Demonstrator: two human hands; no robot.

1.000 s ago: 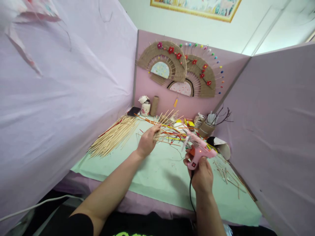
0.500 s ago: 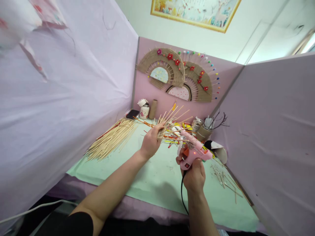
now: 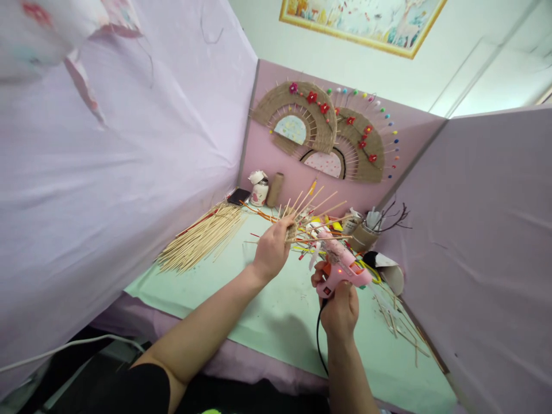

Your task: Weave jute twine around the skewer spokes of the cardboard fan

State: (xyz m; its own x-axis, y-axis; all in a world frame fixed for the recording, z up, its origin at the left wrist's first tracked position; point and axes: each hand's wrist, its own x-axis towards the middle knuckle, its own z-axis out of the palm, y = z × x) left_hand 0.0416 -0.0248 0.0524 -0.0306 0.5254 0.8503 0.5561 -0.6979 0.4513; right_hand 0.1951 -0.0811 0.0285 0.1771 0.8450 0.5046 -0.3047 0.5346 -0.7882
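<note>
While right hand [image 3: 342,307] grips pink glue gun [image 3: 345,265], left hand [image 3: 271,250] clasps stick fan [image 3: 292,232]; jar [image 3: 259,194] print blurred.

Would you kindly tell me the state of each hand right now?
Left hand: closed, holding a fan-shaped piece of thin pale sticks.
Right hand: closed around a pink plastic glue gun.

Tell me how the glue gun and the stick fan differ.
The glue gun is pink; the stick fan is pale tan. The glue gun has one chunky body, the stick fan many thin sticks spread apart. The right hand grips the glue gun, the left hand the stick fan. Both are held.
</note>
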